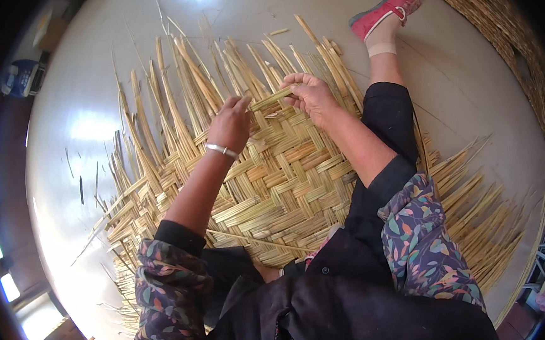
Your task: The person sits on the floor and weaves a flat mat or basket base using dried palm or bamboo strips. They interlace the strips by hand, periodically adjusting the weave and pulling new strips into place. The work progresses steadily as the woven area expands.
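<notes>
Lying between the bare left hand (230, 123) and the bare right hand (312, 99), in the upper middle of the frame, a flat, greenish-yellow straw strip (270, 99) has its long axis sloping from lower left to upper right, along the upper part of a wide, pale-yellow mat of woven straw (297, 172). The right hand pinches the strip's upper right end between thumb and fingers; the left hand, with a silver bracelet (222, 150) on its wrist, has bent fingers just beside the lower left end, but I cannot tell whether they grip it.
</notes>
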Action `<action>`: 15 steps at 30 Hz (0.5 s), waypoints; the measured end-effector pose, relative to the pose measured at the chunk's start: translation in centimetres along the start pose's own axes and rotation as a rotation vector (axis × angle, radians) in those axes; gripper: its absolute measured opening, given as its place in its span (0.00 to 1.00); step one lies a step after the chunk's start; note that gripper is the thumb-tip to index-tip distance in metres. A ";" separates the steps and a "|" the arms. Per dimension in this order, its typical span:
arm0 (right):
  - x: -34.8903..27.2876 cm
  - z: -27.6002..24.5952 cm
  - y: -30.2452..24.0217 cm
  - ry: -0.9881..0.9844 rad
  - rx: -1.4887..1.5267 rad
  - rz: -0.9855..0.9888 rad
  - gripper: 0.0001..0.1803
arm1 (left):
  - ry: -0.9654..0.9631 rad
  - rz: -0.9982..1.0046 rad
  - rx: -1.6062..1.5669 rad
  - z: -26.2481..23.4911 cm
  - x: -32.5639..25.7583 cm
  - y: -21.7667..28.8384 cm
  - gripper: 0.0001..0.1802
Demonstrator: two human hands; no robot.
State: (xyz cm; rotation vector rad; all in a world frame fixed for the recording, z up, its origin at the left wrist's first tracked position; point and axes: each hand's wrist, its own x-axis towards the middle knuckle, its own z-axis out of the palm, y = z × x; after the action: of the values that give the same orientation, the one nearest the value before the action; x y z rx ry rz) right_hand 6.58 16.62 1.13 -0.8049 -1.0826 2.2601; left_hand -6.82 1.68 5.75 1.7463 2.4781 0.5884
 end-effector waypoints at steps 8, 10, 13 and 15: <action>0.7 -0.3 -3.7 -0.253 -0.224 0.067 0.09 | -0.330 -0.288 -0.261 0.2 4.7 0.6 0.13; 1.9 0.1 -4.4 -0.214 -0.347 0.027 0.09 | -0.276 -0.268 -0.221 0.6 4.6 0.5 0.12; 5.0 0.6 -4.6 -0.114 -0.625 -0.081 0.16 | -0.202 -0.309 -0.225 0.5 4.3 1.3 0.12; 5.7 1.6 -4.6 -0.105 -0.704 -0.102 0.23 | -0.145 -0.347 -0.250 0.3 4.2 1.6 0.12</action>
State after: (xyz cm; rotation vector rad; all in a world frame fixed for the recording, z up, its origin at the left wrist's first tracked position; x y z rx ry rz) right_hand 2.35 22.10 4.01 -0.8631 -1.9673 1.8437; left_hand -6.83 6.02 6.73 1.1917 2.4033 0.6750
